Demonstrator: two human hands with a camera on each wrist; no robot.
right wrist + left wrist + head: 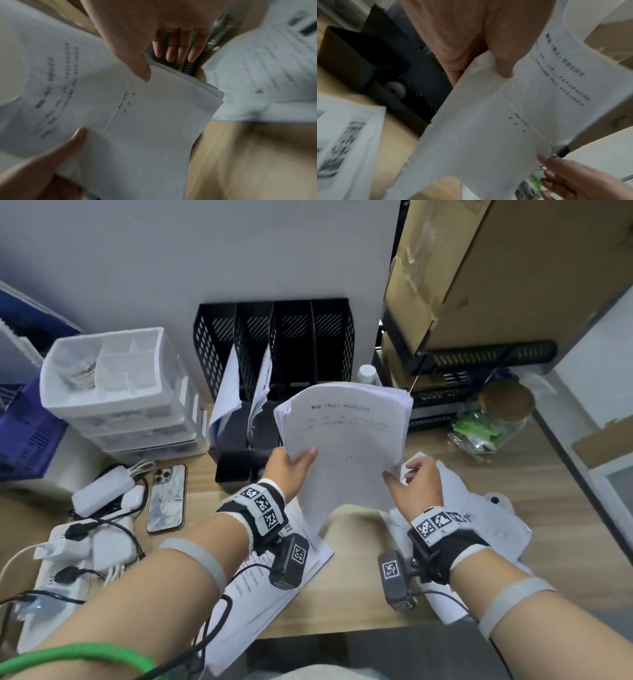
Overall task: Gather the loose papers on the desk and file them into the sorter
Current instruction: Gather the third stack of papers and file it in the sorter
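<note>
A stack of white printed papers (346, 440) is held up over the desk in front of the black mesh sorter (274, 344). My left hand (291, 465) grips the stack's left edge, thumb on top. My right hand (416, 479) pinches its right edge; in the right wrist view the thumb (139, 65) lies on the top sheet (145, 121) with the fingers behind. The sorter's two left slots hold sheets (227, 392); the two right slots look empty. Loose papers lie on the desk under my left forearm (274, 577) and under my right hand (479, 518).
A white drawer organiser (113, 378), a phone (168, 498) and a power strip with chargers (78, 549) fill the left of the desk. A glass jar (493, 419), black trays and cardboard boxes (479, 268) crowd the right. A white bottle (367, 373) stands beside the sorter.
</note>
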